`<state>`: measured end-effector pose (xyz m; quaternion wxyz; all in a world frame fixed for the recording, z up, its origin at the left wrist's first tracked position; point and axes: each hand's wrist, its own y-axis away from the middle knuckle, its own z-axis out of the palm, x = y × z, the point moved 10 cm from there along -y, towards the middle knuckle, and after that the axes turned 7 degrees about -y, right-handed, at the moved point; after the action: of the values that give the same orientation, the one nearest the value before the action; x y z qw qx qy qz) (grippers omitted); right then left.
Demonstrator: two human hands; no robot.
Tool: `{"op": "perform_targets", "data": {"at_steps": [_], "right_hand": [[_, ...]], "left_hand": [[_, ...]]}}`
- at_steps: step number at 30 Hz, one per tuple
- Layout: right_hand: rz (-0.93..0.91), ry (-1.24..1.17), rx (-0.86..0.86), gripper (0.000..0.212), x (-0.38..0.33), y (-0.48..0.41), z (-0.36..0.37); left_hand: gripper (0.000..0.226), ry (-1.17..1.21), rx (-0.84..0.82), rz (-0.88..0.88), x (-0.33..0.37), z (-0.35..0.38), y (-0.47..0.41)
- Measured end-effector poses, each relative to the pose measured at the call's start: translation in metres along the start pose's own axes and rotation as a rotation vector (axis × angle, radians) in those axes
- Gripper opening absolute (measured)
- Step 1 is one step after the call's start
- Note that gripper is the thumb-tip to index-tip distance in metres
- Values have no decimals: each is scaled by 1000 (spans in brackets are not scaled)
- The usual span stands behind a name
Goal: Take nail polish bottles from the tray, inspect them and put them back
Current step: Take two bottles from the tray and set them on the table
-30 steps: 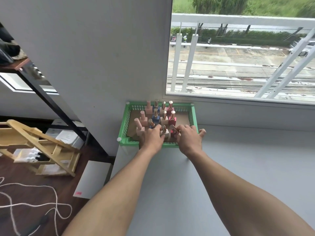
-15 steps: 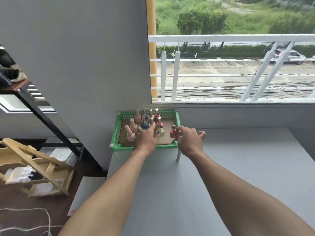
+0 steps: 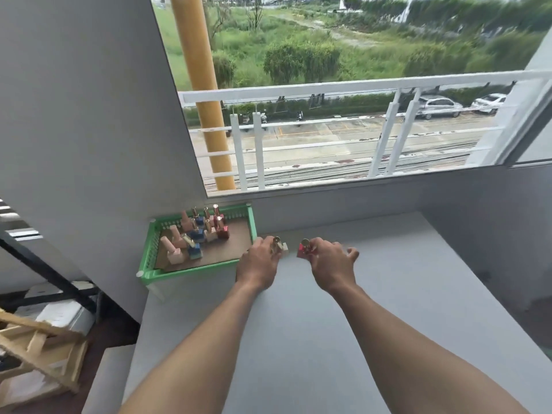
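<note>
The big grey tabletop (image 3: 298, 339) is in front of me, under the window (image 3: 343, 115). It is flat and bare near my hands, so it is a good place to look at small things.

The green tray (image 3: 149, 274) sits at the far left corner of the tabletop, pushed up near the wall. Its sides are low walls, so the little bottles inside do not slide off. The other nail polish bottles (image 3: 197, 234) stand up straight in a bunch in the back part of the tray. They are pink, blue and red, with gold tops. The front right part of the tray floor is bare. I think that is where my two bottles go back later.

My left hand (image 3: 260, 264) is just to the right of the tray, over the tabletop. Its fingers are wrapped around a pale bottle (image 3: 280, 248) with the gold top poking up. My right hand (image 3: 331, 264) is near it, a bit apart. Its fingers are pinched on a red bottle (image 3: 305, 251), also with a gold top up.

I hold one in each hand, away from the tray, so I can turn them and look at each one well. I cannot tell if the bottles touch the tabletop.
</note>
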<state>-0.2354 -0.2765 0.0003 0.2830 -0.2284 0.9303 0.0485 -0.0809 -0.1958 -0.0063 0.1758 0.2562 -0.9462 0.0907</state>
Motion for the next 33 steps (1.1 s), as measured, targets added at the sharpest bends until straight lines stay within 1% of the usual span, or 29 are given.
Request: {"op": "perform_targets", "data": {"at_steps": [3, 5, 9, 11, 20, 25, 30, 33], "right_hand": [[47, -27, 25, 20, 31, 11, -15], [74, -36, 35, 22, 53, 17, -24], [115, -25, 38, 38, 97, 32, -34], [137, -14, 30, 40, 117, 40, -35], [194, 1, -148, 51, 181, 77, 3], [202, -14, -222, 46, 200, 94, 20], [211, -53, -320, 45, 214, 111, 41], [218, -44, -375, 39, 223, 122, 51]], "left_hand": [[27, 2, -33, 17, 26, 19, 7], [22, 18, -51, 37, 43, 31, 11], [21, 41, -106, 33, 65, 57, 29], [17, 62, -129, 16, 71, 71, 41], [21, 138, -252, -51, 81, 141, 93], [16, 200, -311, -60, 76, 167, 111], [1, 242, -355, -93, 71, 187, 132], [8, 268, -392, -115, 66, 197, 146]]}}
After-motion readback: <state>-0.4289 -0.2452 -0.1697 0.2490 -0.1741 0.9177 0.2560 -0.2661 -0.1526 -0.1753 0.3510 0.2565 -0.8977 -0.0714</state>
